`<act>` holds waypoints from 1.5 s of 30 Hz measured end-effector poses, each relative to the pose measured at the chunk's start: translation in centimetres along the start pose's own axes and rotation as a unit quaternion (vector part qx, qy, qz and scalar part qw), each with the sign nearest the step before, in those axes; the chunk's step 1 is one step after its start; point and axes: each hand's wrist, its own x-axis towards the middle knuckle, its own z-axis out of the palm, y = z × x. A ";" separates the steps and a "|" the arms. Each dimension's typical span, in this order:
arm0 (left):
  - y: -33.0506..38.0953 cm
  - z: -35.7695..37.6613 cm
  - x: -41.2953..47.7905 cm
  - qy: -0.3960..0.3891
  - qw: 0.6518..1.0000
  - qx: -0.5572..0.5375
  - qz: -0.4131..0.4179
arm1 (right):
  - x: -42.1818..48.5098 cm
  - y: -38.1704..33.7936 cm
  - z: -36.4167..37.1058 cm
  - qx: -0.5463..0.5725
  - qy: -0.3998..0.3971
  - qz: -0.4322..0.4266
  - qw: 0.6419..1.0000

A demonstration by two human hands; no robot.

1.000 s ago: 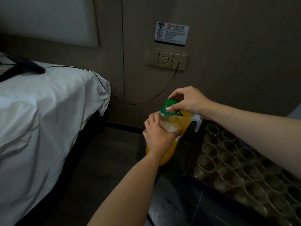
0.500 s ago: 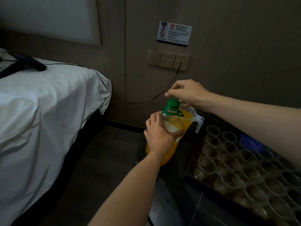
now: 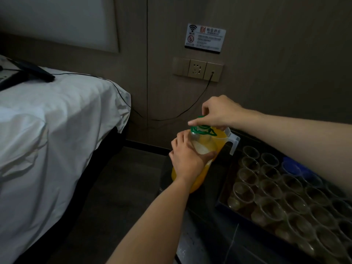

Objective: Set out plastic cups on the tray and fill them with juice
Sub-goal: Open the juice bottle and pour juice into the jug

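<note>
1. Pinching the green cap (image 3: 200, 117) between thumb and fingers: right hand (image 3: 221, 111), held just above the open bottle mouth, cap lifted clear of the neck.
2. Wrapped around the upper body of the juice bottle (image 3: 198, 159): left hand (image 3: 187, 159), fingers clenched on the clear plastic, thumb across the front, forearm running down toward the lower frame edge.
3. Green collar ring with carry handle (image 3: 204, 130) on the bottle neck; orange juice inside, bottle tilted, standing at the table edge left of the tray (image 3: 222, 199).
4. Clear pitcher (image 3: 231, 140) with orange liquid just behind the bottle.
5. Rows of clear plastic cups (image 3: 245, 191) upright in the dark tray, packed close; contents hard to tell in dim light.
6. Wall placard (image 3: 205, 38): WiFi symbol, no-smoking sign, red logo; small text unreadable.
7. Wall socket (image 3: 198, 69) below it, black cable plugged in.
</note>
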 end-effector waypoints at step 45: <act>6.9 -6.3 0.2 0.095 0.973 -0.068 0.197 | -4.2 10.1 -0.9 0.353 0.037 0.170 0.919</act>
